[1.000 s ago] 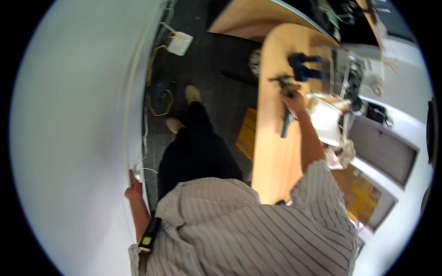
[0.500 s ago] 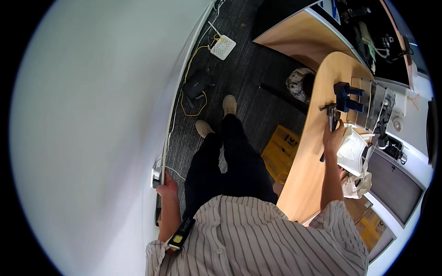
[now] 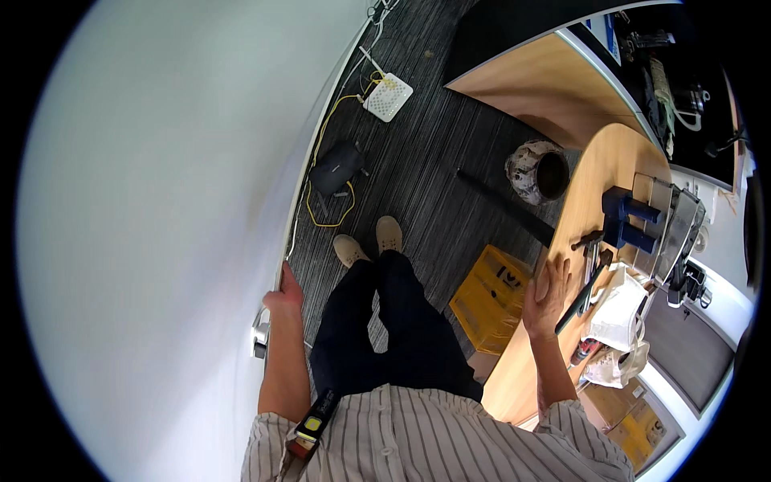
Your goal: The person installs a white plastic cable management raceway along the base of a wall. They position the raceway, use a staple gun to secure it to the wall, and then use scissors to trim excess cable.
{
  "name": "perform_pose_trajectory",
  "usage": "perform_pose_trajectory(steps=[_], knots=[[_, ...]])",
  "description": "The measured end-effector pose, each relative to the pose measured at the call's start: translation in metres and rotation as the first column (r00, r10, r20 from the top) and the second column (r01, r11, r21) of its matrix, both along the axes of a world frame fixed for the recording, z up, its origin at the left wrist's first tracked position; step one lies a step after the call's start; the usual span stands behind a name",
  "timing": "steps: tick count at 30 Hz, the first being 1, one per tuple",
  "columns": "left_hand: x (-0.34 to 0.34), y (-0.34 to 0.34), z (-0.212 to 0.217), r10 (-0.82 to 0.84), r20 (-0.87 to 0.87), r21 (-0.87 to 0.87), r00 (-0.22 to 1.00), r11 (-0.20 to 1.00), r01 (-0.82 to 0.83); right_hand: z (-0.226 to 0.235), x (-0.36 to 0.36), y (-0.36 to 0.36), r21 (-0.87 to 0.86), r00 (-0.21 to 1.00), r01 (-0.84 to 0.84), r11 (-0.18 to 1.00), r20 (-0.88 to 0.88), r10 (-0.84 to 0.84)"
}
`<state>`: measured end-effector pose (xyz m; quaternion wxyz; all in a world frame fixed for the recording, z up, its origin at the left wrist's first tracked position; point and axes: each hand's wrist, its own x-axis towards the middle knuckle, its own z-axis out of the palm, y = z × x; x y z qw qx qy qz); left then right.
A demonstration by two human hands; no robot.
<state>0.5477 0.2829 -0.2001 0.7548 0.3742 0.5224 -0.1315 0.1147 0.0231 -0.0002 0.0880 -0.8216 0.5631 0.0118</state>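
My left hand [image 3: 284,292] is at the white ledge [image 3: 280,271] along the wall. One digit points forward and the others look curled over the edge, partly hidden. My right hand [image 3: 548,291] is spread at the near edge of the wooden table [image 3: 514,368], palm partly showing, with nothing in it. Just right of it lies a hammer [image 3: 590,239] with a dark head. Beside that is a long dark-handled tool [image 3: 584,296]. A dark blue stand [image 3: 626,218] with two prongs is farther along the table.
White cloth bags [image 3: 617,309] lie on the table. A patterned pot [image 3: 530,173] and a yellow taped box [image 3: 490,299] stand on the floor. By the wall are a white router [image 3: 388,97], a yellow cable [image 3: 320,136] and a black bag [image 3: 337,167]. A wall socket [image 3: 259,339] is near my left forearm.
My right hand has let go of the hammer and moved back to the table's edge, opening out. My left hand has slid forward along the ledge, away from the socket. The view has shifted.
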Motion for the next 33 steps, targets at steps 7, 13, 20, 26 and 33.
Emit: perform_pose_trajectory(steps=[7, 13, 20, 26, 33], knots=[[0.015, -0.087, -0.049, 0.047, -0.04, -0.119, 0.998, 0.992, -0.051, -0.018, -0.021, -0.006, 0.03, 0.975, -0.007, 1.0, 0.221, 0.0], [0.033, -0.145, -0.111, 0.051, -0.061, -0.226, 0.997, 0.972, -0.063, -0.024, -0.026, -0.005, 0.02, 0.982, 0.035, 0.999, 0.183, -0.038], [0.06, -0.219, -0.137, -0.008, 0.042, -0.178, 0.999, 0.984, 0.015, -0.033, -0.029, -0.003, -0.046, 0.971, 0.054, 0.997, 0.234, -0.041], [0.061, -0.231, -0.139, 0.106, 0.026, -0.251, 0.994, 0.963, -0.096, -0.034, -0.02, -0.002, -0.062, 0.977, 0.072, 0.995, 0.204, -0.058], [0.058, -0.182, -0.177, 0.172, -0.115, -0.207, 0.978, 0.959, -0.193, -0.031, -0.022, 0.004, -0.043, 0.985, 0.042, 0.998, 0.169, -0.035]])
